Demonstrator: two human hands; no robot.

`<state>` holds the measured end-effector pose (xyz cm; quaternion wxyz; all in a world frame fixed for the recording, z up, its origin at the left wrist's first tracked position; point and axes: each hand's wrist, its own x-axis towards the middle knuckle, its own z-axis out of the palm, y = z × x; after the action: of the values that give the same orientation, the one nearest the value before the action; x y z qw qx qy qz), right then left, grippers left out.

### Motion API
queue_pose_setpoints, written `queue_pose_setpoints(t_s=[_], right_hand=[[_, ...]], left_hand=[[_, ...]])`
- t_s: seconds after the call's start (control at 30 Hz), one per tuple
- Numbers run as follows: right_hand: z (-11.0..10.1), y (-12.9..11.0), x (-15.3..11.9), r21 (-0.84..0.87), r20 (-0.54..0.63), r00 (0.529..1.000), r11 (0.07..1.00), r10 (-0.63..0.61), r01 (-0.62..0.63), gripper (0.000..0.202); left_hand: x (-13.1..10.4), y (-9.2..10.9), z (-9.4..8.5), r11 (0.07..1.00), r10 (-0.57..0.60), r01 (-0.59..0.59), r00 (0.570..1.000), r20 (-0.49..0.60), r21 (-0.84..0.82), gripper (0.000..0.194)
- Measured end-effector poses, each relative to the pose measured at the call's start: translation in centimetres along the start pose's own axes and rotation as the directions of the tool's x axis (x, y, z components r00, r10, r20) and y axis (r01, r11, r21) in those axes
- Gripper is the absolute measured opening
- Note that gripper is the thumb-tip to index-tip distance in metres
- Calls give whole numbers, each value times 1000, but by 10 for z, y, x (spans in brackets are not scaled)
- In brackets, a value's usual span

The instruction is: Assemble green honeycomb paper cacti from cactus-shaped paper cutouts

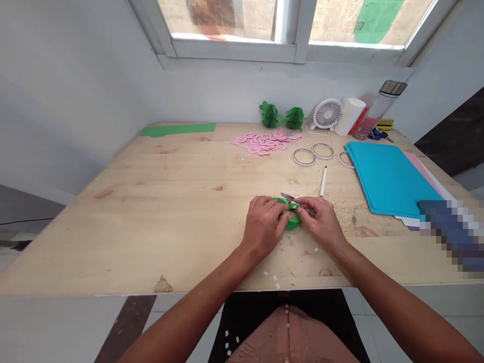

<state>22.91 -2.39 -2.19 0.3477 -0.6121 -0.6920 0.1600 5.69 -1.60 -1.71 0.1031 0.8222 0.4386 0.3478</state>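
The left hand [263, 222] and right hand [325, 222] both have thumb and fingers closed on green paper [293, 223], just above the table [181, 212], near its front edge. The paper curves round a gap, with a small pale patch on top between the fingertips. Scissors [288, 196] lie just beyond, partly behind the right hand.

Taking the held paper as centre and the wall as twelve: two green shapes [269, 117] stand fanned out at about twelve and look complete. Beside them, the held one looks only part formed, its opening and fanning apparently left to do. The pink cut-outs [264, 142] lie loose in a heap between eleven and twelve, unattached. A green strip [177, 129] is at ten, tape rings [304, 157] between twelve and one, a pen [323, 181] between one and two, and blue sheets [395, 176] between two and three. White scraps [275, 278] lie towards seven.

No brand or label is legible; print on the window paper [340, 25] is too faint to read.
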Motion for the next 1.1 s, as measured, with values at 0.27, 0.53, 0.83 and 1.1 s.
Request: queue_pose_setpoints(t_s=[0.27,0.53,0.83,1.1], right_hand=[[1,0,-1,41,39,999,999,-12,11,14],[-1,-2,-7,-28,15,993,992,-121,121,16],[3,-2,-10,-25,-28,989,989,-145,144,16],[7,1,-11,-22,-45,990,991,-134,133,16]], left_hand=[[5,10,12,996,-42,45,998,-40,79,10],[3,13,15,985,39,-16,991,-132,171,12],[3,15,17,984,36,-7,986,-160,179,18],[0,16,19,985,-1,28,988,-157,170,17]])
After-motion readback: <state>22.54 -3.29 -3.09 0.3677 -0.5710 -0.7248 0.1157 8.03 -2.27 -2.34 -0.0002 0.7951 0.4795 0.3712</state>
